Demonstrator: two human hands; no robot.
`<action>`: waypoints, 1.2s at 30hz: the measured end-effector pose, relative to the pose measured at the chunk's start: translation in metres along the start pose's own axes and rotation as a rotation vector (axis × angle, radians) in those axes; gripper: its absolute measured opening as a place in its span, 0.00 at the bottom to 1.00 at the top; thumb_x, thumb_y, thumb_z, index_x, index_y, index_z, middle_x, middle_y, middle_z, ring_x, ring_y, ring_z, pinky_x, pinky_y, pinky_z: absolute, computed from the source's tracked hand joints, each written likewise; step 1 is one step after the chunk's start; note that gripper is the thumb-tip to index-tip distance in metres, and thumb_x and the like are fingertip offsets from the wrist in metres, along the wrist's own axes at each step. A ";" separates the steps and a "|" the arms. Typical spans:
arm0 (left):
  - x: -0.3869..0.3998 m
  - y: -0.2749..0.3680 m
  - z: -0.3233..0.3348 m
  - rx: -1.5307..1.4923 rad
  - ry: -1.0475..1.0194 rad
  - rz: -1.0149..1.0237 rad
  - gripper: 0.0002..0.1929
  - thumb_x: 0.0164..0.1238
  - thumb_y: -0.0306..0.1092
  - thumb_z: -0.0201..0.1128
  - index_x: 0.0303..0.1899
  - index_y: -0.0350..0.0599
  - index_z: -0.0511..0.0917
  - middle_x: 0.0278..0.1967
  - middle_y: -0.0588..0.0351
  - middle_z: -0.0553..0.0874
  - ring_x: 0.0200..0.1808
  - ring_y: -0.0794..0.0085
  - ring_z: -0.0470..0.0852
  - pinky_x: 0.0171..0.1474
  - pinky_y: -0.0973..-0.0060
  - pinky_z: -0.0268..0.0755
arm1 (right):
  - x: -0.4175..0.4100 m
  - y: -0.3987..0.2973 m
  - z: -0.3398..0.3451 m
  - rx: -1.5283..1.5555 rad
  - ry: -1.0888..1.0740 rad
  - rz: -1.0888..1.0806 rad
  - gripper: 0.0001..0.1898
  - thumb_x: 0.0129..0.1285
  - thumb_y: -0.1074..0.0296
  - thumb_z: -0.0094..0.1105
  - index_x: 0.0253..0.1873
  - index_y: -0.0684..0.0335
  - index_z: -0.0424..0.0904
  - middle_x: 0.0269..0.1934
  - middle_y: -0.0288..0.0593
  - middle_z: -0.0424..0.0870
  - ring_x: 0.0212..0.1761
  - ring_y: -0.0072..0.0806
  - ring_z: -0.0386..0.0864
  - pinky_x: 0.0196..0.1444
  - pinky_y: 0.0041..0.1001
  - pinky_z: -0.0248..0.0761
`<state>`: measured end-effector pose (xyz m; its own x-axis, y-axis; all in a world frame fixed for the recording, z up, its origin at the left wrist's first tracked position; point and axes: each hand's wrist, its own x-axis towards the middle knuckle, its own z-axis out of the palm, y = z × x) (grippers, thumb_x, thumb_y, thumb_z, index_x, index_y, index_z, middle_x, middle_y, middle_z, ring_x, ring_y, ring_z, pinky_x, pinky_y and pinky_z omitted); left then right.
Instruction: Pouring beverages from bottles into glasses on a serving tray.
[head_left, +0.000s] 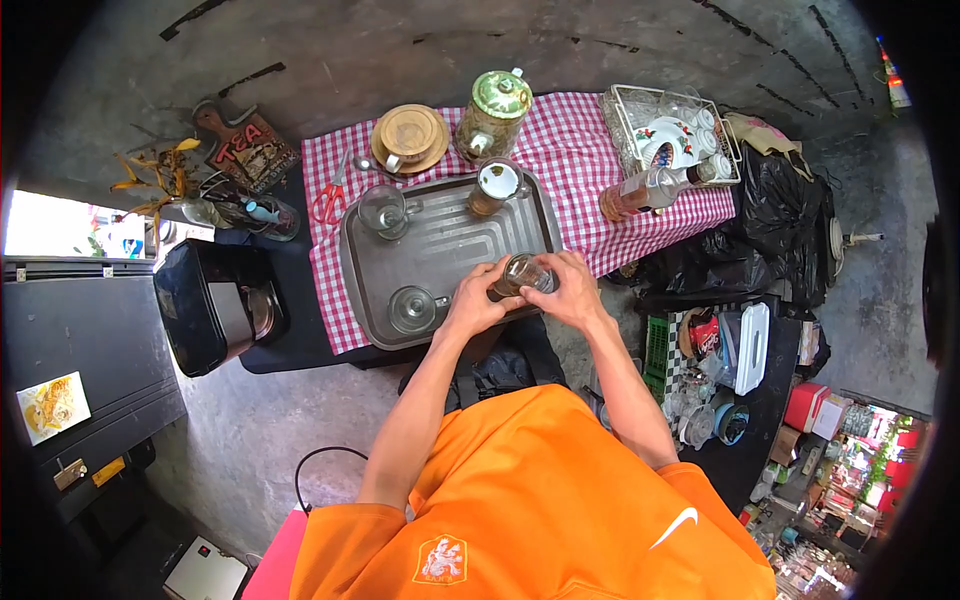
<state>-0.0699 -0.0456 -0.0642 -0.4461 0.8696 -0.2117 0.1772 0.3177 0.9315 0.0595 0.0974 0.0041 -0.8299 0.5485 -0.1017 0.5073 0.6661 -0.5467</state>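
A clear glass (534, 271) is held between my two hands over the near right edge of the grey-brown serving tray (450, 259). My left hand (480, 298) grips its left side, with the fingertips meeting around a darker part. The right hand (574, 291) wraps the other side, thumb across the front. On the tray, a glass mug (384, 214) stands at the back left and a second glass mug (412, 311) at the front left. A third mug (491, 196), with a brown tint and a white top surface, stands at the back right.
Behind the tray are a green lidded pot (495, 112), a wooden-lidded cup (409, 139) and orange-handled scissors (330, 201) on the checked tablecloth (570, 150). A bottle (637, 193) and a wire basket (611, 124) stand right; a black appliance (202, 307) stands left.
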 end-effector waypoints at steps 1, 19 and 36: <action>0.000 0.001 0.000 0.000 0.000 0.000 0.41 0.51 0.38 0.79 0.71 0.54 0.72 0.54 0.51 0.83 0.48 0.62 0.84 0.55 0.68 0.77 | 0.000 0.000 0.000 0.001 0.002 0.006 0.27 0.50 0.55 0.75 0.52 0.64 0.82 0.45 0.47 0.84 0.52 0.44 0.79 0.58 0.40 0.72; 0.000 0.000 0.000 0.012 -0.004 0.005 0.41 0.52 0.40 0.80 0.71 0.54 0.72 0.55 0.50 0.83 0.49 0.61 0.84 0.56 0.67 0.77 | 0.002 -0.002 0.000 0.033 -0.005 0.063 0.26 0.48 0.57 0.75 0.53 0.61 0.84 0.45 0.49 0.84 0.52 0.47 0.79 0.57 0.41 0.73; 0.001 -0.001 -0.002 0.003 -0.017 0.007 0.43 0.51 0.42 0.81 0.72 0.53 0.72 0.56 0.48 0.83 0.50 0.58 0.85 0.56 0.65 0.78 | -0.031 0.007 0.006 0.198 0.221 0.144 0.26 0.45 0.63 0.77 0.52 0.63 0.84 0.39 0.45 0.81 0.35 0.35 0.82 0.40 0.32 0.78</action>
<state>-0.0721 -0.0457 -0.0652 -0.4303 0.8778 -0.2104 0.1826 0.3129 0.9321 0.0869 0.0819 -0.0019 -0.6716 0.7406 -0.0188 0.5426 0.4745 -0.6932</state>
